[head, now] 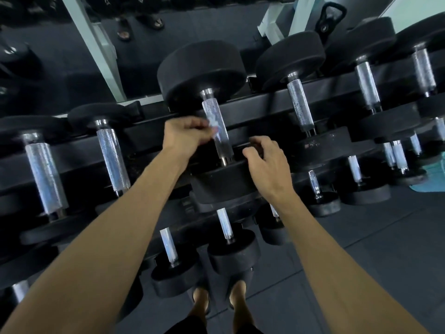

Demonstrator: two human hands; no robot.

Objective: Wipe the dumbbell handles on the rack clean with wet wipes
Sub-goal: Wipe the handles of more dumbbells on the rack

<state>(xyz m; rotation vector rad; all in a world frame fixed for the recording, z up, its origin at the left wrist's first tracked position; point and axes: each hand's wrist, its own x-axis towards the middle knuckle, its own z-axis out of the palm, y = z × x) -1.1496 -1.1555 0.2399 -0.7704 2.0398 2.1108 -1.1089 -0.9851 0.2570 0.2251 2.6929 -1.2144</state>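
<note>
The left hand [186, 135] pinches a wipe [213, 124] against the handle [218, 130] of the middle dumbbell [204, 66] on the rack's [149, 136] top tier. The right hand [267, 162] rests, fingers loosely curled and holding nothing, on that dumbbell's near head [221, 179].

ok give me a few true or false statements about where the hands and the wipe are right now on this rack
1. The left hand pinches a wet wipe against the handle of the big middle dumbbell. True.
2. The right hand grips that same handle. False: it rests on the dumbbell's near black head, beside the handle.
3. The wipe is wrapped round the handle of the dumbbell to the right. False: that handle is bare.
4. The dumbbells lie across a black rack. True.
5. The person wears gloves. False: both hands are bare.
</note>
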